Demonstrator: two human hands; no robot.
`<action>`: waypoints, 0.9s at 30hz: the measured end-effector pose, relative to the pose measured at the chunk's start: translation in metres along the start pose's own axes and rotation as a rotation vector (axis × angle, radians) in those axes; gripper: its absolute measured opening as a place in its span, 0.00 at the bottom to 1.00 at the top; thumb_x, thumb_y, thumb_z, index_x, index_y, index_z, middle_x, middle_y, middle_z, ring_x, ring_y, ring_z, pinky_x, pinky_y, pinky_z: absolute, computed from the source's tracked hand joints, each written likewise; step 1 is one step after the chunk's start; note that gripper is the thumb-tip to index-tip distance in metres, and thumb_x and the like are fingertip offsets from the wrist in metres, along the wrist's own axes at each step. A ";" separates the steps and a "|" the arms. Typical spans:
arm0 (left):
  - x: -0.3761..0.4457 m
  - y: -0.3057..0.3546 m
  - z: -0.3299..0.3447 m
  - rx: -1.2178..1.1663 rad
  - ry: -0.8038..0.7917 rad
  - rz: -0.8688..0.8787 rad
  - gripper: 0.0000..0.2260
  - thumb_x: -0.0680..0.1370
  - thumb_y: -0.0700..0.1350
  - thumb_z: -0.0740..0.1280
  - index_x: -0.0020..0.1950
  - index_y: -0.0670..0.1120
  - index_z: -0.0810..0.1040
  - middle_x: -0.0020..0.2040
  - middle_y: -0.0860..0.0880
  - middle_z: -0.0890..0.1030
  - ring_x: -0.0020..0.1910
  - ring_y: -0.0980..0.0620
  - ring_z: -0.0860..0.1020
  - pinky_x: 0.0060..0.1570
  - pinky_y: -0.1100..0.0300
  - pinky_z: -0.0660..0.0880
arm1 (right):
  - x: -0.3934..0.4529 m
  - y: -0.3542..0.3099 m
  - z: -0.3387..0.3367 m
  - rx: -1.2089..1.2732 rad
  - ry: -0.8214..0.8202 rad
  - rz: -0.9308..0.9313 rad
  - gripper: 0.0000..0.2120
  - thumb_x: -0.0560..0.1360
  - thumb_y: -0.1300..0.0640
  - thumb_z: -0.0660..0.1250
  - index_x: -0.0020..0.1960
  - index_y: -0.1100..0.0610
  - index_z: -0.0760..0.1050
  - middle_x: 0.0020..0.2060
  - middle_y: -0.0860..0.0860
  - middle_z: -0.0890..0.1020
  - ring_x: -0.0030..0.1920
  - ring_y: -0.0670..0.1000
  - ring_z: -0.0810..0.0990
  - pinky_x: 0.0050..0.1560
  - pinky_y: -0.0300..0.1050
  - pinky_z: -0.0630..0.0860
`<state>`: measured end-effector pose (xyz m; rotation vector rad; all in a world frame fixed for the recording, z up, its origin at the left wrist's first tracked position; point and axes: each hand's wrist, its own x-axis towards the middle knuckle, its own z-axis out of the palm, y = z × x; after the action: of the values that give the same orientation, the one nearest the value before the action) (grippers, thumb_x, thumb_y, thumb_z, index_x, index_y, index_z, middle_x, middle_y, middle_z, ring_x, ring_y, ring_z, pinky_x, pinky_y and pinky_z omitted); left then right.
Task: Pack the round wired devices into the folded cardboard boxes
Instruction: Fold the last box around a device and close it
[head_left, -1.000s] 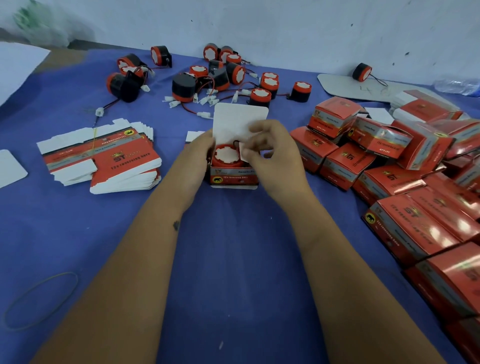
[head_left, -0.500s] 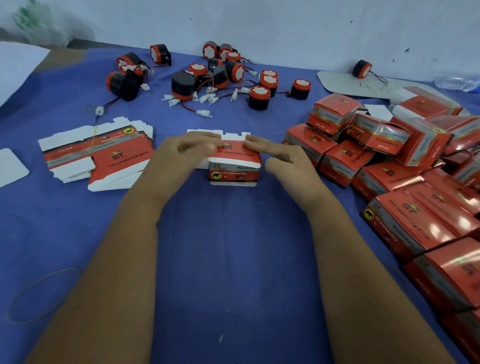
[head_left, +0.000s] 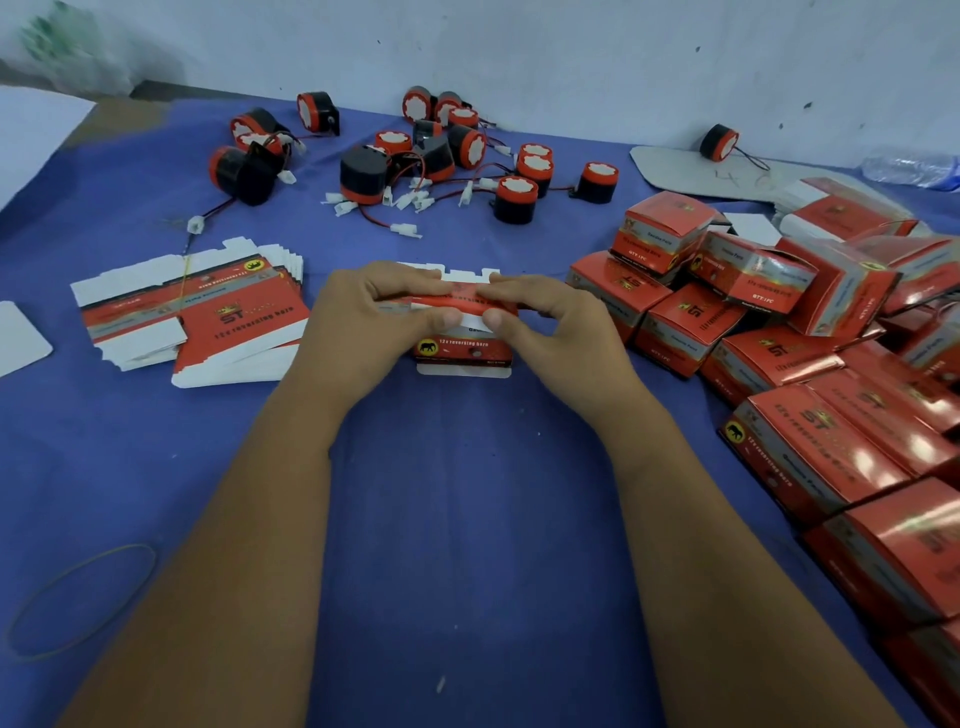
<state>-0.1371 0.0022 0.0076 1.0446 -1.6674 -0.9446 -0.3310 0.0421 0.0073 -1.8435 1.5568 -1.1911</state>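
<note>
Glossy red cardboard box (head_left: 464, 349) at the middle of the tabletop (head_left: 467, 519), printed with a silver band, a yellow elephant badge and white lettering; white tuck flap poking out at its base, white notched lid edge showing at the far side. Contents hidden under the folded lid. Left hand (head_left: 363, 322) curled round the box's left end, fingers bent over the lid, thumb pressed against the front edge. Right hand (head_left: 550, 332) mirrored on the right end, fingers hooked over the top, thumb tip meeting the left thumb at the lid's front fold. Both forearms bare, angled in from the lower corners.

Smooth blue cloth over the tabletop, faintly creased. To the left, a fanned stack of flat boxes (head_left: 208, 317), unfolded, red print on white card. At the far side, a loose scatter of round wired devices (head_left: 514, 200): stubby black cylinders with red rims and white scalloped faces, thin red and black leads ending in white plastic plugs. One more device (head_left: 718, 142) apart on a pale sheet of card at the far right. Right side heaped with closed boxes (head_left: 753, 270), shiny and reflective, tilted every way. Thin rubber band (head_left: 83, 597) lying as a loop at the near left.
</note>
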 end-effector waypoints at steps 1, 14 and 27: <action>0.000 0.001 0.001 -0.028 0.010 -0.005 0.10 0.71 0.43 0.77 0.49 0.55 0.84 0.52 0.55 0.84 0.52 0.59 0.81 0.51 0.66 0.78 | 0.000 -0.001 0.001 -0.033 0.017 -0.021 0.14 0.78 0.53 0.68 0.63 0.53 0.79 0.62 0.47 0.79 0.64 0.44 0.75 0.66 0.46 0.72; 0.001 -0.004 0.003 0.092 -0.113 0.065 0.21 0.69 0.38 0.78 0.55 0.60 0.79 0.59 0.59 0.78 0.56 0.68 0.76 0.51 0.77 0.71 | -0.001 -0.005 0.001 -0.165 0.049 -0.086 0.17 0.74 0.52 0.73 0.62 0.52 0.80 0.52 0.43 0.78 0.55 0.44 0.77 0.60 0.46 0.75; 0.000 -0.002 0.000 -0.066 -0.123 0.048 0.13 0.78 0.39 0.70 0.55 0.57 0.82 0.59 0.57 0.81 0.59 0.59 0.79 0.55 0.67 0.76 | -0.002 -0.008 0.000 -0.092 0.097 -0.060 0.14 0.76 0.54 0.70 0.61 0.54 0.80 0.52 0.46 0.80 0.54 0.44 0.77 0.57 0.43 0.77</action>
<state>-0.1367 0.0018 0.0055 0.9145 -1.7417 -1.0432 -0.3263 0.0457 0.0130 -1.9293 1.6449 -1.2725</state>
